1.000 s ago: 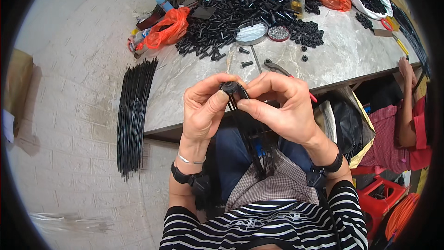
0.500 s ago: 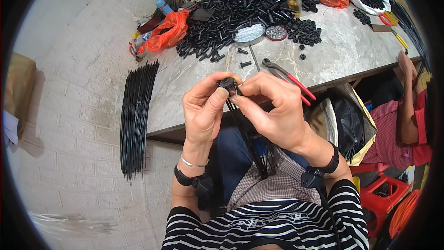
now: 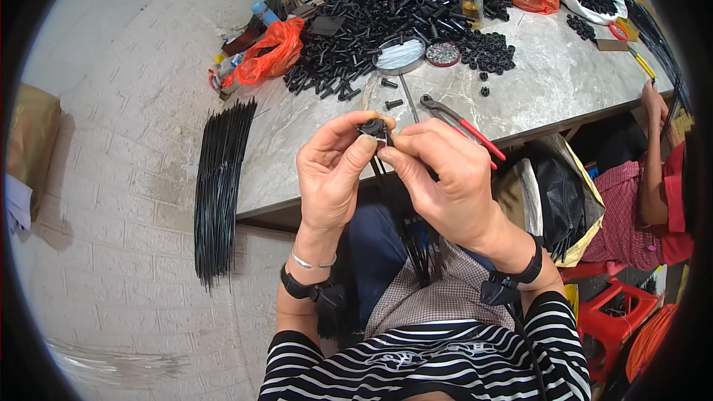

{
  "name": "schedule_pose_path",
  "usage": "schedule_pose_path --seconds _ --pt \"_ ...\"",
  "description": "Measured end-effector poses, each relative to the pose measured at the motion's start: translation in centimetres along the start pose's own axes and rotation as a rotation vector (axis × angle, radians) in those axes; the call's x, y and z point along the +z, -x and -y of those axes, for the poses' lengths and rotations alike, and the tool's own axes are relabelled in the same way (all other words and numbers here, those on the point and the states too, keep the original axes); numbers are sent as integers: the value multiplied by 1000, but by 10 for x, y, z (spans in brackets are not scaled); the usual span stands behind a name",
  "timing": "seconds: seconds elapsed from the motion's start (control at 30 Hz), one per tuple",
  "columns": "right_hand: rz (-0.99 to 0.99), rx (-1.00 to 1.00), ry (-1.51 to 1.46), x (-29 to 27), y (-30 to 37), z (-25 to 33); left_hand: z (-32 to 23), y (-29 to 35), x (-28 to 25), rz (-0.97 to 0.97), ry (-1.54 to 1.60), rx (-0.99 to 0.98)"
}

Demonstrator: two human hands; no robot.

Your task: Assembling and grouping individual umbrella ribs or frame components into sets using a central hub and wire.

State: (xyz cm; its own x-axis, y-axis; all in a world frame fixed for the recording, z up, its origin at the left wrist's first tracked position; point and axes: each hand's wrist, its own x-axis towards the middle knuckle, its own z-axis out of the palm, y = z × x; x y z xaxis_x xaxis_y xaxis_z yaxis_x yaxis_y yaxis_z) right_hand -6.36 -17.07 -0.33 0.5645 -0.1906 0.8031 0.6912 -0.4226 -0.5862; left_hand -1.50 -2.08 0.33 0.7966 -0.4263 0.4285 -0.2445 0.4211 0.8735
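Note:
My left hand (image 3: 330,167) pinches a small round black plastic fitting (image 3: 373,128) between thumb and fingers, just over the table's front edge. Close against it, my right hand (image 3: 445,174) is closed, thumb and forefinger pressed together at the fitting's lower right side. A small pale bit shows between the fingertips, too small to name. Several thin black rods (image 3: 401,226) run down from the fitting toward my lap. Behind my right hand lie pincers (image 3: 468,128) with red handles. Two loose black plastic pieces (image 3: 392,104) lie just beyond my fingers.
A large heap of black plastic parts (image 3: 371,11) covers the far table, with a dish of white strips (image 3: 399,54) and a round tin (image 3: 443,53) at its near edge. A bundle of black rods (image 3: 223,193) overhangs the left edge. Another person's hand (image 3: 653,104) is at right.
Both my hands and the fitting have shifted very slightly to the right. The fitting has tilted a little between my fingers, and the pale bit shows more.

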Motion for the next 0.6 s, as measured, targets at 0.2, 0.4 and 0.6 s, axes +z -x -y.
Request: schedule_pose_path --seconds 0.2,0.4,0.6 --pt "-19 -83 202 3 1 0 3 5 12 -153 -159 82" --pt "-21 -4 35 -1 0 -6 -1 0 13 -122 -48 16" --pt "-76 139 -92 0 -3 1 3 -1 12 -113 -131 36"
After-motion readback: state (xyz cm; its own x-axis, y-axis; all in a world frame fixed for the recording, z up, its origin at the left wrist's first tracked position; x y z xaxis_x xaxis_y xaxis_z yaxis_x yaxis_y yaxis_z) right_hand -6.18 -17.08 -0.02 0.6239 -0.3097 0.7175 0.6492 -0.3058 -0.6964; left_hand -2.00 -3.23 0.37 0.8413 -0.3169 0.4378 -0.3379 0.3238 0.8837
